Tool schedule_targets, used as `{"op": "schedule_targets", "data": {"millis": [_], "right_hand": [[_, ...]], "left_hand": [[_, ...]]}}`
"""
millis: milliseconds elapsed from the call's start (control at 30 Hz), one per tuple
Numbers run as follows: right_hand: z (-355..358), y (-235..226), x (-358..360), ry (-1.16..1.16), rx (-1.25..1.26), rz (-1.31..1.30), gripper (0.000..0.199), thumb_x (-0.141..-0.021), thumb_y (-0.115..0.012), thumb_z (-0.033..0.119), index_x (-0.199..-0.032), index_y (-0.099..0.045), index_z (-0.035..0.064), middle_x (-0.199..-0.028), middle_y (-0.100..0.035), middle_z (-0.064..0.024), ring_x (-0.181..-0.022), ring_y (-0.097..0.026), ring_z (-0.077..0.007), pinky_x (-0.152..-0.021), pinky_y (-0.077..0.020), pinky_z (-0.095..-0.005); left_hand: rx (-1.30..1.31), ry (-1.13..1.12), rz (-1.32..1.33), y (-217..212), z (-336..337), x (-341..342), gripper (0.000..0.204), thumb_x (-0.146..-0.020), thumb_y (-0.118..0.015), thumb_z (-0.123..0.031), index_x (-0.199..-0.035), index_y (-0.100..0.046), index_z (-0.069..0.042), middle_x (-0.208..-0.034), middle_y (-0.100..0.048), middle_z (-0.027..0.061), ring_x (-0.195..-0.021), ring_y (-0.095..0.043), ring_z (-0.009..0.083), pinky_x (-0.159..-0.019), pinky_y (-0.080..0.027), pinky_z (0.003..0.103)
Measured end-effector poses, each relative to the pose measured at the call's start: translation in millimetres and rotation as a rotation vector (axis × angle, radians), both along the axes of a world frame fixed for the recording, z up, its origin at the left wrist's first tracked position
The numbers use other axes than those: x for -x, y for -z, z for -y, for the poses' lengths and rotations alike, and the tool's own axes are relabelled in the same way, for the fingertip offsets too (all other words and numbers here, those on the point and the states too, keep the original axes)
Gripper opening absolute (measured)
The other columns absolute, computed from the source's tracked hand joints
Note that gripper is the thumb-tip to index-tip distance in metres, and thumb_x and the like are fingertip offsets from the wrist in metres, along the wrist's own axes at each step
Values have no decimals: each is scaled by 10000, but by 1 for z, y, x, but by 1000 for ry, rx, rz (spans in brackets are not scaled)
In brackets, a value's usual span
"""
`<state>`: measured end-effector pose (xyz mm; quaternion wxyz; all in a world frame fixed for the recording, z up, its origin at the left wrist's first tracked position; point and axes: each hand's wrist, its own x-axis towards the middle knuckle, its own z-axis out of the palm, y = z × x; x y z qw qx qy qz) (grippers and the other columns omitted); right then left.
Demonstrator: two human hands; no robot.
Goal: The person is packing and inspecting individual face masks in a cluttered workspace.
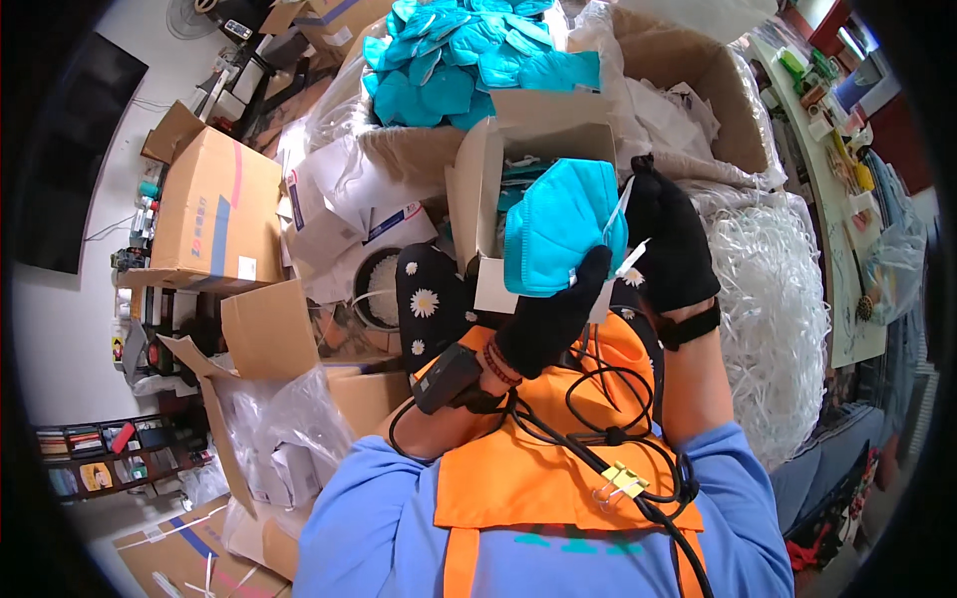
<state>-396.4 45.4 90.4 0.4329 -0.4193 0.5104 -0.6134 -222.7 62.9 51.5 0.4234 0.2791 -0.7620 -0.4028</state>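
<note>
1. Your left hand [550, 317], black-gloved, had its grip closed on the lower edge of the folded teal face mask [560, 237], holding it flat toward you, probably so you could see the strap side.
2. Your right hand [670, 244] was closed behind the mask's right edge, pinching the white ear strap [630, 261]; that likely kept the strap taut.
3. Mask sat raised above your lap, just in front of the small open carton [518, 149], which held more teal masks.
4. Big box of teal masks [469, 60] lay beyond; the pile of white straps [773, 299] sat to your right, within reach.
</note>
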Motion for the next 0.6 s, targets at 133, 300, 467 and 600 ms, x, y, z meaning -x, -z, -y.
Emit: {"op": "schedule_targets", "data": {"millis": [133, 300, 467, 600], "right_hand": [[3, 8, 3, -38, 15, 180, 245, -959, -479, 218, -1096, -571, 37, -869, -593, 1, -763, -537, -85, -676, -447, -231], [9, 7, -5, -179, -53, 553, 255, -945, -495, 282, -989, -601, 54, -766, -577, 29, -651, -513, -67, -587, -412, -210], [0, 14, -19, -208, -102, -235, 244, -911, -543, 214, -897, -646, -7, -787, -635, -41, -702, -562, -115, -663, -448, -253], [4, 18, -13, -36, -71, -308, 207, -878, -588, 146, -985, -638, -24, -906, -662, -100, -848, -604, -144, -765, -465, -280]], "left_hand": [[380, -141, 109, 2, 3, -3, 366, -896, -508, -17, -1259, -523, -70, -1121, -579, 129, -985, -562, 252, -843, -433, 337], [-728, -131, 76, -36, 36, -18, 247, -900, -563, -118, -1138, -568, -54, -851, -535, 67, -751, -519, 176, -673, -443, 316], [-746, -55, -265, -12, 48, -19, 295, -962, -462, -155, -1207, -518, -1, -1097, -576, 89, -953, -556, 189, -856, -452, 314], [-131, -106, -73, 1, 48, -29, 296, -954, -436, -97, -1223, -510, 0, -1189, -550, 135, -1077, -532, 206, -940, -419, 328]]}}
